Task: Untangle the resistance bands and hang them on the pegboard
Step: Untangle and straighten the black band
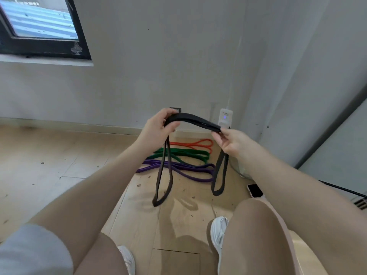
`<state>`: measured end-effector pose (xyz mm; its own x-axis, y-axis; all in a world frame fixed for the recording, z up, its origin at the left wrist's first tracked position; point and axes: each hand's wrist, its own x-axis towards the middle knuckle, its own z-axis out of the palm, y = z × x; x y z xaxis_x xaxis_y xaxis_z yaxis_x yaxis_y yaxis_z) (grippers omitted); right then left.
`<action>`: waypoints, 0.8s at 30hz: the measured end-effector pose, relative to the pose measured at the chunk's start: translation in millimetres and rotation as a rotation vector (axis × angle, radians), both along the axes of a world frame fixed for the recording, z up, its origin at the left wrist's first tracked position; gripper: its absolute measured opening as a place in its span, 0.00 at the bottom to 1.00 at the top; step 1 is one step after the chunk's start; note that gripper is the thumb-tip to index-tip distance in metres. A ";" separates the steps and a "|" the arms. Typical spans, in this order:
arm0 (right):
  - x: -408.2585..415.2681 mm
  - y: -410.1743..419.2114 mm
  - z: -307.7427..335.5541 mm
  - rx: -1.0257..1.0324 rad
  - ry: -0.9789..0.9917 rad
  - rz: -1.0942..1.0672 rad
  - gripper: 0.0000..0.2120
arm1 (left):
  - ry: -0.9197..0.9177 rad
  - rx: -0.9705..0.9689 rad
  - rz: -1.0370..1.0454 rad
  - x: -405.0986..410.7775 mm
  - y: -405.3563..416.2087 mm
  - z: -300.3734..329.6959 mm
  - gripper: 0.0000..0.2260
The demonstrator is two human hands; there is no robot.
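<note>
Left hand (158, 126) grips one end of the folded black resistance band (193, 119); right hand (231, 142) pinches the other end. Band spans between them, a loop hanging below each hand above the wooden floor (59, 155). Purple band (178, 167), green band (184, 153) and orange band (194, 144) lie on the floor by the wall.

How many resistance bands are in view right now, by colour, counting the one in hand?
Black band, held up between the left hand and right hand: 1
Orange band, on the floor: 1
Green band, on the floor: 1
Purple band, on the floor: 1
Total: 4
</note>
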<state>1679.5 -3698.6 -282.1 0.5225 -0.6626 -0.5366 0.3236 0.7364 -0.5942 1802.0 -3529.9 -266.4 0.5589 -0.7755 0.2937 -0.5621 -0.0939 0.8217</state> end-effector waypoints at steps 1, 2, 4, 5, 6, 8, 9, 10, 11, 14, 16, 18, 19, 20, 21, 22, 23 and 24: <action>-6.3 1.0 -1.3 -0.008 0.052 0.075 0.08 | 0.007 -0.012 -0.012 1.1 -3.8 8.0 0.10; -12.8 4.1 -0.6 -0.031 0.103 0.148 0.06 | 0.010 -0.024 -0.027 1.2 -7.2 15.3 0.10; -23.6 11.5 3.5 -0.148 0.225 0.285 0.04 | 0.000 -0.036 -0.065 -0.5 -12.9 29.1 0.09; -27.7 14.5 6.8 -0.254 0.327 0.366 0.06 | -0.007 -0.039 -0.083 -2.0 -15.9 36.6 0.09; -31.6 17.6 11.7 -0.382 0.452 0.446 0.08 | -0.012 -0.044 -0.095 -3.3 -19.4 44.3 0.09; -35.8 18.3 21.5 -0.649 0.615 0.487 0.12 | -0.024 -0.051 -0.108 -5.2 -26.6 58.4 0.09; -35.8 16.7 27.2 -0.772 0.608 0.439 0.12 | -0.041 -0.047 -0.122 -6.3 -29.9 64.3 0.08; -34.0 14.2 32.5 -0.902 0.553 0.366 0.10 | -0.061 -0.039 -0.136 -7.5 -33.3 68.3 0.08; -31.6 13.6 38.3 -1.043 0.485 0.308 0.08 | -0.078 -0.031 -0.148 -8.4 -36.5 70.9 0.08; -22.1 20.0 52.5 -1.368 0.318 0.322 0.08 | -0.097 -0.030 -0.166 -10.8 -42.2 74.4 0.10; -16.6 25.6 57.4 -1.394 0.277 0.354 0.13 | -0.090 -0.040 -0.164 -10.5 -41.0 76.4 0.10; -13.6 27.0 58.2 -1.346 0.230 0.326 0.18 | -0.100 -0.028 -0.160 -8.4 -36.8 78.0 0.11; -13.1 28.0 58.4 -1.346 0.219 0.313 0.18 | -0.107 -0.025 -0.159 -7.9 -34.3 77.9 0.12; -11.9 28.6 58.2 -1.365 0.219 0.317 0.16 | -0.105 -0.030 -0.158 -7.4 -32.1 76.7 0.12; -11.0 30.7 58.2 -1.383 0.214 0.334 0.14 | -0.093 -0.041 -0.153 -7.2 -30.5 74.8 0.13; -9.6 33.1 58.0 -1.388 0.207 0.352 0.12 | -0.078 -0.050 -0.142 -7.5 -28.9 72.9 0.13; -8.1 35.4 57.9 -1.388 0.202 0.364 0.12 | -0.068 -0.051 -0.130 -8.0 -27.7 70.8 0.14; -6.6 36.7 57.3 -1.393 0.208 0.369 0.11 | -0.059 -0.044 -0.118 -8.0 -26.6 68.8 0.14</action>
<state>1672.9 -3661.9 -224.8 0.7693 -0.5469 0.3303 0.0681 -0.4438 -0.8935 1793.9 -3556.5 -197.5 0.4455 -0.8202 0.3588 -0.6148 0.0110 0.7886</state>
